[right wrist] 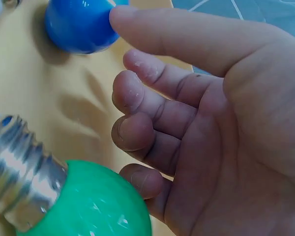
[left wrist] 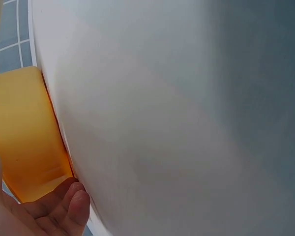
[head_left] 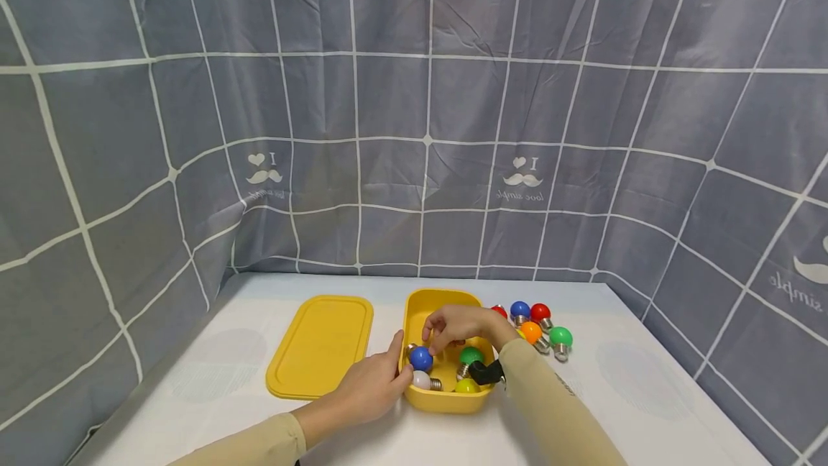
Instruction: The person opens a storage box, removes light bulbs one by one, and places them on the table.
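Note:
A yellow plastic box stands on the table with several small light bulbs inside. My left hand holds its left side, thumb at the rim and fingers along the outer wall; its fingertips are low by the base in the left wrist view. Inside the box, my right hand has loosely bent fingers with nothing between them. Its thumb tip overlaps the blue bulb in the right wrist view. A white bulb lies near the blue one. Toward the right wall are a green bulb and a yellow bulb.
Left of the box a flat yellow lid lies on the white table. Beyond the right forearm is a group of loose bulbs, among them a blue one, an orange one and a green one. Grey checked curtain surrounds the table.

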Tool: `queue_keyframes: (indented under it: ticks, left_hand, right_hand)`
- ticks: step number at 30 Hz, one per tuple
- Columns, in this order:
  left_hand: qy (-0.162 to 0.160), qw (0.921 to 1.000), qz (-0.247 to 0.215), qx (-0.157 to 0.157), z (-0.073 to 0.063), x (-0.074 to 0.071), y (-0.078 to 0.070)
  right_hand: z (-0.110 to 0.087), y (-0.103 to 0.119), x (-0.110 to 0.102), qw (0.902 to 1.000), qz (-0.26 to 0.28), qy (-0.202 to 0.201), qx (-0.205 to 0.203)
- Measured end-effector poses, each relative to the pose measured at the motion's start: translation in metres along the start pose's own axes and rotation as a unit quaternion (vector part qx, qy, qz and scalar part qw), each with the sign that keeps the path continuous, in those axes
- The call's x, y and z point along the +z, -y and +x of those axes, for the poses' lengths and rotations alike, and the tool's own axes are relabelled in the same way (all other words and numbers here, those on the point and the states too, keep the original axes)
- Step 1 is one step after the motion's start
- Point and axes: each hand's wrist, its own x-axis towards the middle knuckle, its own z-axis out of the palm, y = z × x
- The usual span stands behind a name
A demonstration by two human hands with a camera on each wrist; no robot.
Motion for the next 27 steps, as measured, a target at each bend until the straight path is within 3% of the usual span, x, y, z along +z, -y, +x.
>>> queue_keyframes:
  ticks: [11, 27]
  left_hand:
    - [0.006, 1.0000, 0.007, -0.003, -0.0005, 0.0001, 0.0004]
    - [0.011, 0.9999, 0.009, -0.005, -0.0005, -0.0001, -0.0001]
  right_hand:
    - [0.0094, -0.0090, 0.0065, 0.9974, 0.068, 0.021, 0.011]
    - [0.0107, -0.0102, 0.0088, 0.9958, 0.072, 0.050, 0.026]
